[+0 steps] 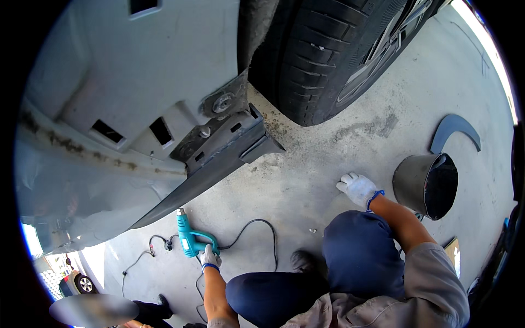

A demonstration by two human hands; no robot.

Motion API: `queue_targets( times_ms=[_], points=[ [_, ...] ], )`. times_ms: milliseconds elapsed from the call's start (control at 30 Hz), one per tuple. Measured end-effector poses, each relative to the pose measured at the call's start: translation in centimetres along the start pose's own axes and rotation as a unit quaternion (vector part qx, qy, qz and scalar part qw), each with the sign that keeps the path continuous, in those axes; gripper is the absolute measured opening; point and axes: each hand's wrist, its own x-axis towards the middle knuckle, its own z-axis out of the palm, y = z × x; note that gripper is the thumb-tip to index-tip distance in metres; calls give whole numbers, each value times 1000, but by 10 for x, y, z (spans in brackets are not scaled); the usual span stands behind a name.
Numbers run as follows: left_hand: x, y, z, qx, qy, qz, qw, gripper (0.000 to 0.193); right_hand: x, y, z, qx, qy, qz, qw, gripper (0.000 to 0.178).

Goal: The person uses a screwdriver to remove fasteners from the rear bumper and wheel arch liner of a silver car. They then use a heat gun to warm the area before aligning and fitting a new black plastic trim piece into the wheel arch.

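Observation:
My left hand [209, 257], in a white glove with a blue cuff, is closed round the handle of a teal heat gun [188, 235]. The gun's metal nozzle points up and away, close below the dark sill trim [219, 161] of a car body. A black cord [268, 223] loops from it over the floor. My right hand [358, 189], gloved the same way, is in front of my right knee with its fingers loosely bent and slightly apart. Nothing shows in it, though its palm is hidden.
A grey car body panel [126, 65] fills the upper left, and a tyre [317, 60] stands beyond it. Right of my hand are a dark bucket [410, 186] lying on its side and a curved dark trim piece [455, 128]. Another person's leg [156, 310] shows at lower left.

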Motion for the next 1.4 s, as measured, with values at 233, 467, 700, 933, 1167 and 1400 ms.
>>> queue_targets(
  times_ms=[233, 467, 700, 933, 1167, 1400],
  points=[
    [57, -5, -24, -68, 7, 22, 997, 19, 17, -17, -106, 235, 11, 45, 971, 37],
    [-22, 26, -32, 102, 21, 215, 971, 47, 55, -106, -275, 154, -162, -109, 969, 46],
    [-161, 75, -51, 183, -101, 304, 929, 52, 105, -196, -179, 384, 5, -144, 912, 40],
    [-192, 63, -22, 159, -166, 303, 925, 53, 99, -192, -167, 390, -4, -106, 915, 40],
    [-213, 70, -21, 122, -190, 285, 932, 49, 92, -196, -180, 365, -9, -175, 914, 43],
    [-213, 83, -40, 114, -181, 311, 926, 48, 87, -212, -185, 380, -10, -167, 910, 45]
  ],
)
